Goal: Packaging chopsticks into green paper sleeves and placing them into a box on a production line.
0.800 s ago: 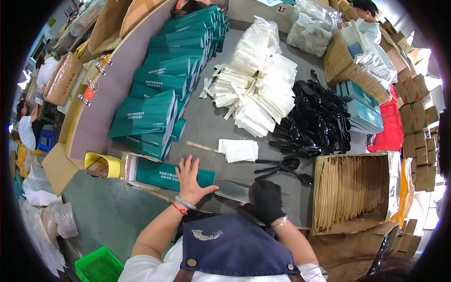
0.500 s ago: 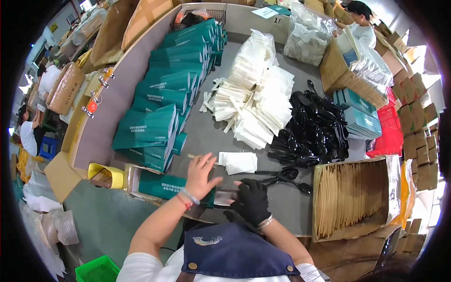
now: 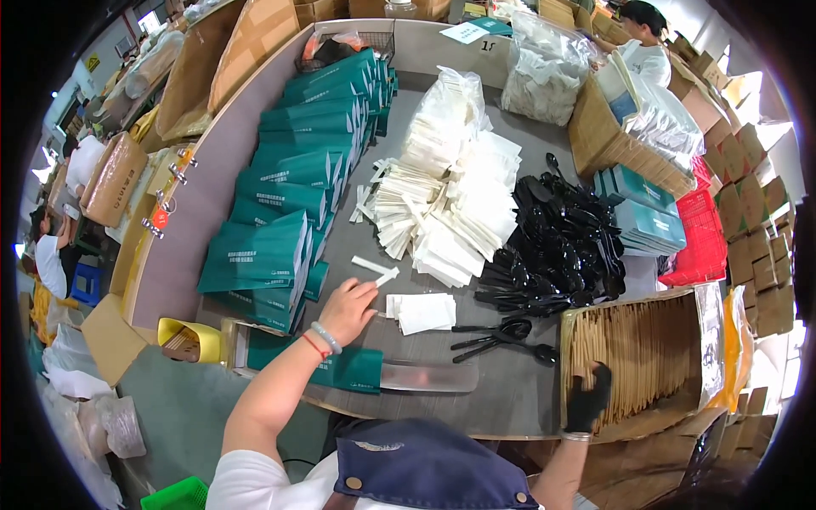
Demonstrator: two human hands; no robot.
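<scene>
My bare left hand pinches a slim white paper packet; another slim packet lies just beyond it. Under my left forearm is a green printed bag, with a clear plastic strip extending from its right end. At the right, my right hand, in a black glove with some fingertips bare, reaches over the near left corner of a carton. Its fingers are apart and touch the thin brown upright pieces packed inside. Flat white packets and several black plastic spoons lie between my hands.
Stacked green bags line the left side. White packets and black spoons are heaped mid-table. Green boxes, a red crate and an open carton stand right. A co-worker is beyond. A yellow container sits left.
My right hand has moved from the middle front over to the carton at the right, uncovering the clear strip. My left hand has moved slightly forward and closed on a slim white packet.
</scene>
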